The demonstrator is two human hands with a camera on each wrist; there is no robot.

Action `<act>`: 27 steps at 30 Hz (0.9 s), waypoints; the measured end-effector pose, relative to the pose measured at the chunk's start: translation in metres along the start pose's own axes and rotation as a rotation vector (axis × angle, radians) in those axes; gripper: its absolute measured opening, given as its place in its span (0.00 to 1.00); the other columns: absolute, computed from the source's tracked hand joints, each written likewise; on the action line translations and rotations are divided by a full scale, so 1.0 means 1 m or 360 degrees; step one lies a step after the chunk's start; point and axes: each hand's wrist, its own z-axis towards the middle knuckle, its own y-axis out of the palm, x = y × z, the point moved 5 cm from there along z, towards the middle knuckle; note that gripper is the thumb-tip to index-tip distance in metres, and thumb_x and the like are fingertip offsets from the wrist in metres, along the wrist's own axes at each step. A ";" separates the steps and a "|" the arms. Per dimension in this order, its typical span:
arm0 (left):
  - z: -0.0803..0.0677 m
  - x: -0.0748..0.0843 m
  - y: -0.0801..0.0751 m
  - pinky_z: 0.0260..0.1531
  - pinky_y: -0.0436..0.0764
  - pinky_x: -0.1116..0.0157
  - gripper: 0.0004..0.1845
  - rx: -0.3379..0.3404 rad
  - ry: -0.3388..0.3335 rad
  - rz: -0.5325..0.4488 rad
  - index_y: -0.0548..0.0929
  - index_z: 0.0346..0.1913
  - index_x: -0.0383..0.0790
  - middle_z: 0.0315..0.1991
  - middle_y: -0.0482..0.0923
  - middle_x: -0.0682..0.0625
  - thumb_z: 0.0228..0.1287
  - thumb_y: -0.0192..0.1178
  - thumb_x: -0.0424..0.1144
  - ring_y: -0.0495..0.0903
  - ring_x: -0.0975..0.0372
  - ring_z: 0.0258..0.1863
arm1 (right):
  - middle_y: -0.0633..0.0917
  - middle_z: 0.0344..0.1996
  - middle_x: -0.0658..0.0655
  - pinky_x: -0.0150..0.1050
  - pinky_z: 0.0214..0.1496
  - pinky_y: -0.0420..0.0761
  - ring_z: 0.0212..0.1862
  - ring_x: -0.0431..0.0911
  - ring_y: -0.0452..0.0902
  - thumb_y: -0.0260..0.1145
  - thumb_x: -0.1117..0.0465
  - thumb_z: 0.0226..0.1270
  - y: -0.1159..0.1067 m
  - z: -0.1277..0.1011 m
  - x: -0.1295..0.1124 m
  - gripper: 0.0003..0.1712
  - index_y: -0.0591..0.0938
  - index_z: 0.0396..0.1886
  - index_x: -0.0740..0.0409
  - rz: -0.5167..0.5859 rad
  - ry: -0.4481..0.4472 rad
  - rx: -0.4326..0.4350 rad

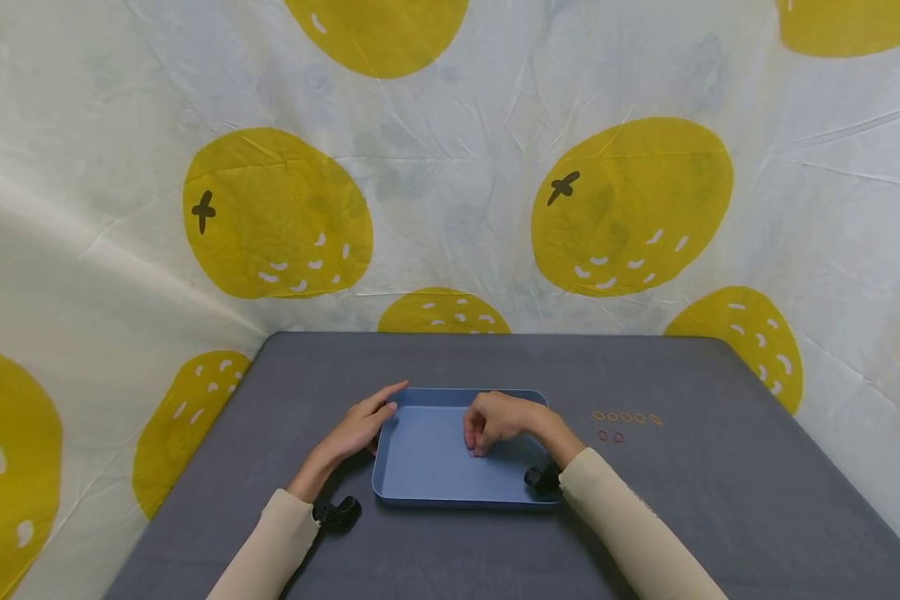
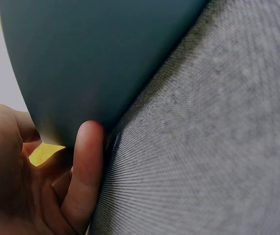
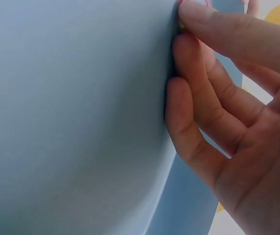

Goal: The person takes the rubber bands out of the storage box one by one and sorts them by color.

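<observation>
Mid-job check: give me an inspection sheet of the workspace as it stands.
Surface: grey table, cloth-covered.
Job's things: blue tray at centre; small rubber bands in rows right of it.
Clutter: nothing seen.
Hands: left hand rests against the tray's left wall; right hand, fingers curled, fingertips down on the tray floor, seemingly pinching something pink.
Cables: nothing seen.
Surroundings: white backdrop with yellow fruit print.

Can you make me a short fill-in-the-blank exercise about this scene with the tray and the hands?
1. The tray is coloured ____.
2. The right hand presses its fingertips onto the tray's ____.
3. The left hand touches the tray's ____ edge.
4. The small rubber bands lie to the ____ of the tray.

Missing words: blue; floor; left; right
</observation>
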 end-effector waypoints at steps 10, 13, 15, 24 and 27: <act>0.000 0.001 0.000 0.20 0.83 0.55 0.26 0.0006 -0.0007 0.0004 0.62 0.81 0.64 0.72 0.69 0.38 0.85 0.45 0.48 0.73 0.57 0.15 | 0.86 0.23 0.47 0.31 0.29 0.72 0.25 0.37 0.73 0.76 0.69 0.60 -0.003 0.001 0.002 0.09 0.89 0.24 0.54 -0.0059 -0.0006 0.0038; 0.000 0.001 0.000 0.21 0.83 0.55 0.26 -0.0002 -0.0001 0.0010 0.61 0.81 0.63 0.74 0.68 0.38 0.85 0.45 0.48 0.73 0.56 0.15 | 0.86 0.23 0.47 0.31 0.30 0.73 0.26 0.38 0.73 0.75 0.69 0.61 -0.004 0.000 0.002 0.08 0.89 0.24 0.54 -0.0059 0.0000 0.0053; 0.000 0.000 0.000 0.21 0.83 0.55 0.26 -0.0009 0.0003 0.0012 0.61 0.81 0.62 0.76 0.66 0.39 0.86 0.45 0.48 0.74 0.56 0.15 | 0.86 0.23 0.47 0.32 0.30 0.74 0.26 0.38 0.73 0.76 0.68 0.62 -0.005 -0.002 0.002 0.08 0.89 0.25 0.54 -0.0051 0.0008 0.0062; 0.001 -0.001 0.000 0.20 0.83 0.55 0.26 -0.0001 0.0008 0.0013 0.62 0.81 0.62 0.74 0.68 0.38 0.85 0.46 0.46 0.74 0.56 0.15 | 0.87 0.24 0.48 0.31 0.30 0.76 0.26 0.37 0.76 0.75 0.69 0.61 -0.014 -0.009 0.002 0.05 0.89 0.28 0.56 0.0042 -0.0048 0.0115; 0.002 -0.002 0.000 0.20 0.83 0.55 0.26 -0.0001 0.0008 0.0018 0.62 0.81 0.62 0.73 0.69 0.38 0.85 0.46 0.47 0.74 0.56 0.14 | 0.88 0.26 0.47 0.31 0.31 0.77 0.28 0.37 0.78 0.75 0.69 0.62 -0.017 -0.012 0.004 0.05 0.89 0.29 0.55 0.0049 -0.0054 0.0143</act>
